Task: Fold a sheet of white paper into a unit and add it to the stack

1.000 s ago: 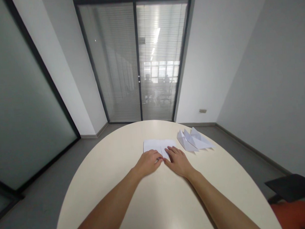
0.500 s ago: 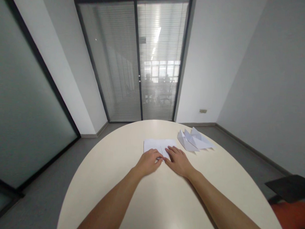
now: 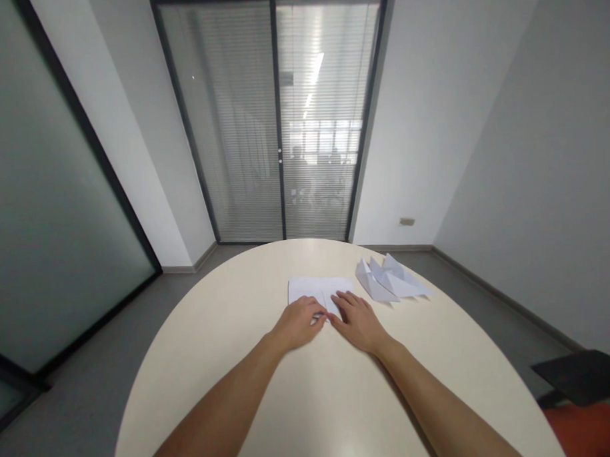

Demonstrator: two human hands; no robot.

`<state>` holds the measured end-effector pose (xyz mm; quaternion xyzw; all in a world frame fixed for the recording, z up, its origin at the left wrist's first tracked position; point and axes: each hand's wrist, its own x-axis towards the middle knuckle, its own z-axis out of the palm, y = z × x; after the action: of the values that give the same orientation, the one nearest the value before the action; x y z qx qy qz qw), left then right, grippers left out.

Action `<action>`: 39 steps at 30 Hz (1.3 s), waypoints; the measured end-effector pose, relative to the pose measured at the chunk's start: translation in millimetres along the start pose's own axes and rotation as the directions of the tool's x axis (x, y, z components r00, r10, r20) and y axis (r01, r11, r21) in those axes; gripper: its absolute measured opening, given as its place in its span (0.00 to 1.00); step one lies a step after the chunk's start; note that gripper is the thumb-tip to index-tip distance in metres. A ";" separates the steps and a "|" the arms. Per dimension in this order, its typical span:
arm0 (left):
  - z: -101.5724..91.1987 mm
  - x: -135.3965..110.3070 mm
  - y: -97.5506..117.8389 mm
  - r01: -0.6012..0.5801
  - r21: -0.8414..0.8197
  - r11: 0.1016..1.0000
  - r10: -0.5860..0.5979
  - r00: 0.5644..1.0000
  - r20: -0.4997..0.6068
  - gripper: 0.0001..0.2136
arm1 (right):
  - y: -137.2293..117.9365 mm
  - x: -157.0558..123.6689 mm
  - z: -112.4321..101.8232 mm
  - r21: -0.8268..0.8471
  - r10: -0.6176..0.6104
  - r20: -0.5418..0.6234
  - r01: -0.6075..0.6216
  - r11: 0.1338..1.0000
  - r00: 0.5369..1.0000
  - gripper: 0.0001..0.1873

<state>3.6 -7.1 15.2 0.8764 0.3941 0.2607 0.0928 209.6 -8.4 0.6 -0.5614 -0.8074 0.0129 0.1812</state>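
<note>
A white sheet of paper (image 3: 307, 286) with a crease near its middle lies on the table in front of me. My left hand (image 3: 299, 322) pinches its near edge between thumb and fingers, where the paper looks folded up a little. My right hand (image 3: 359, 320) rests on the right part of the sheet, fingers spread and thumb tip beside the left fingertips. Both hands cover the sheet's near corners. To the right of the sheet, several folded white paper shapes, like paper planes (image 3: 391, 279), lie close together.
The round cream table (image 3: 230, 378) fills the lower view. A chair with a black part (image 3: 585, 377) and an orange-red seat (image 3: 587, 428) stands at the right. Beyond the table are glass doors with blinds (image 3: 281, 122) and white walls.
</note>
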 end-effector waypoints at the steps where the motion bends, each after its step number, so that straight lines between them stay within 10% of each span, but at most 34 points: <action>1: 0.0 -0.1 0.0 0.000 -0.001 1.000 0.000 1.000 0.002 0.09 | 0.0 -0.1 0.0 -0.001 0.001 0.000 -0.001 1.000 1.000 0.29; 39: 1.8 0.5 -1.7 -0.022 0.023 0.999 0.023 1.000 -0.010 0.09 | -1.7 -0.7 0.0 0.000 0.007 0.007 -0.007 1.000 1.000 0.29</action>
<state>3.8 -5.5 13.2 0.8805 0.3876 0.2617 0.0777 208.3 -9.7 0.8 -0.5643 -0.8059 0.0156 0.1786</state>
